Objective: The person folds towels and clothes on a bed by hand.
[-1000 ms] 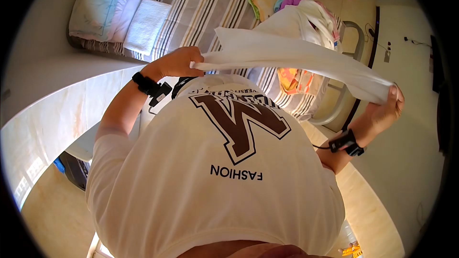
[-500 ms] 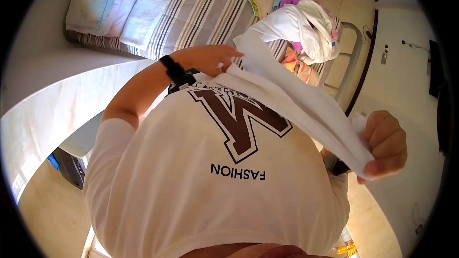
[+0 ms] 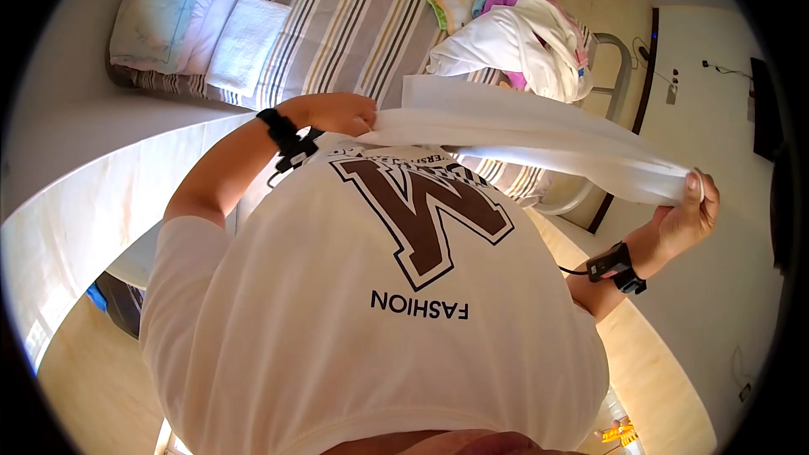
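Note:
A long white towel (image 3: 522,131) is stretched sideways in front of my chest, folded lengthwise. At its left end, my left hand (image 3: 341,112) is closed on the edge, with a black strap and small device on the wrist. My right hand (image 3: 693,209) pinches the far right corner between thumb and fingers, and that wrist also wears a black band with a device (image 3: 613,268). The towel hides part of the bed behind it. Below it shows my white printed shirt (image 3: 354,371).
Ahead is a bed with a striped sheet (image 3: 354,25). A folded white cloth (image 3: 247,42) and pillows (image 3: 164,13) lie at its left. A pile of clothes (image 3: 539,46) lies at the right, near a metal bed rail (image 3: 622,76). A wall (image 3: 704,126) stands at the right.
My right hand has moved up and turned, raising its end of the towel so it now spans nearly level. My left hand has shifted slightly left and closed on the towel.

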